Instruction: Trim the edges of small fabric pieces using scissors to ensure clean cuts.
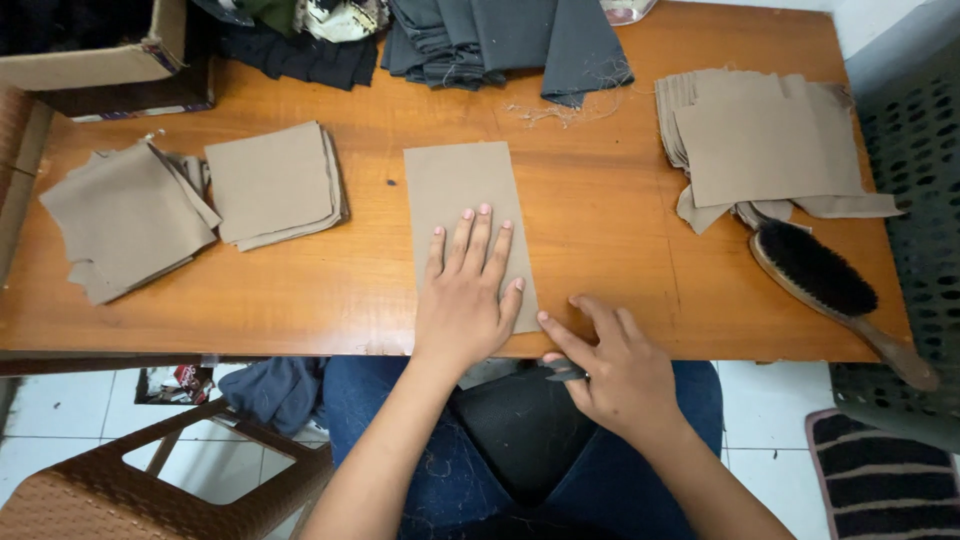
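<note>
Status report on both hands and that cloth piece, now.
Left hand flat on tan cloth piece, fingers spread. Right hand at table edge, fingertip by cloth's corner, small dark tool under it. Brush well aside.

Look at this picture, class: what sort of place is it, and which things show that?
Probably a small sewing or tailoring workshop. Stacks of cut tan fabric pieces lie on a wooden table, dark folded cloth with loose threads sits at the back, and a clothes brush lies nearby.

Table [620,230]: cloth piece [455,185] centre under left hand [465,300], right hand [615,365] beside it (at near edge), two stacks [275,180] left, stack [760,135] right, brush [825,275] before it.
</note>
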